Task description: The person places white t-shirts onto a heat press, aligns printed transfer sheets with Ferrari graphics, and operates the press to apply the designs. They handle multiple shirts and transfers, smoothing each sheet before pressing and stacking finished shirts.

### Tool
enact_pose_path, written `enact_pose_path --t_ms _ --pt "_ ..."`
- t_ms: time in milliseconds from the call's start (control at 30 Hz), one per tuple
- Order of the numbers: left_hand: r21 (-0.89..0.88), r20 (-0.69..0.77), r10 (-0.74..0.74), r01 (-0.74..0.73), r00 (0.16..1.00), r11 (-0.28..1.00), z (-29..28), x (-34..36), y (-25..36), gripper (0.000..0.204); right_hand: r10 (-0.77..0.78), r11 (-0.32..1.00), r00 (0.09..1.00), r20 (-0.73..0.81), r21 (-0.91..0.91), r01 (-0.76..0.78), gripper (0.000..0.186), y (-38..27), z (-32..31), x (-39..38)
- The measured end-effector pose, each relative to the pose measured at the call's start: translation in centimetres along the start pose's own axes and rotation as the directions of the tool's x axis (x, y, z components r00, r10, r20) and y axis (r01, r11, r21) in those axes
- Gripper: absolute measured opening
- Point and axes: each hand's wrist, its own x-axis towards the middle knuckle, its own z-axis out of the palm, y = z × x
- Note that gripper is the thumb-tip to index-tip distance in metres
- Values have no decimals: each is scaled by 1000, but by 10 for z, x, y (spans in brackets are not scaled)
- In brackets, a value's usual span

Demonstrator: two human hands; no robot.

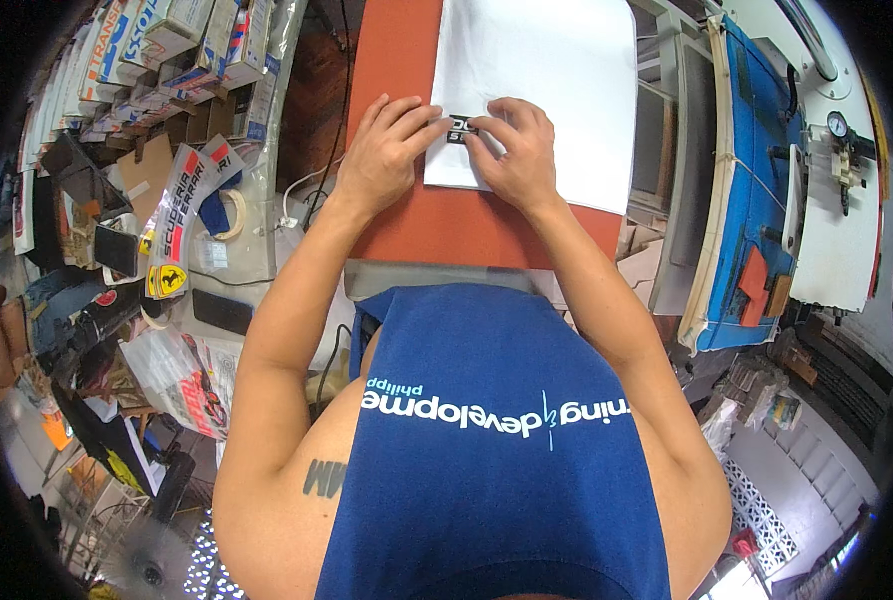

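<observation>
A small black label with white lettering point(461, 133) lies on white material point(531, 55), which rests on an orange-red padded board point(391, 230). My left hand point(391, 150) lies at the label's left, its fingers spread and curved, with the index fingertip at the label's edge; its thumb is mostly hidden. My right hand point(516, 155) is at the label's right, with thumb and index finger closed on its edge and the other fingers curled above the white material.
Stacked boxes point(166, 50), printed sticker strips point(181, 210), a tape roll point(228, 215) and a dark phone point(116, 250) crowd the left. A blue padded machine bed point(741, 220) with a pressure gauge point(836, 125) stands at the right. Cables run beside the board's left edge.
</observation>
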Motion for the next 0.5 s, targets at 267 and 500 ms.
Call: enact_pose_path --t_ms 267,500 --pt "19 27 17 -18 999 1000 -2 0 0 39 -6 1000 1000 -16 20 6 19 2 2 -1" --pt "-14 13 -15 15 1000 1000 -5 2 3 35 -10 1000 1000 -9 18 10 20 1 1 0"
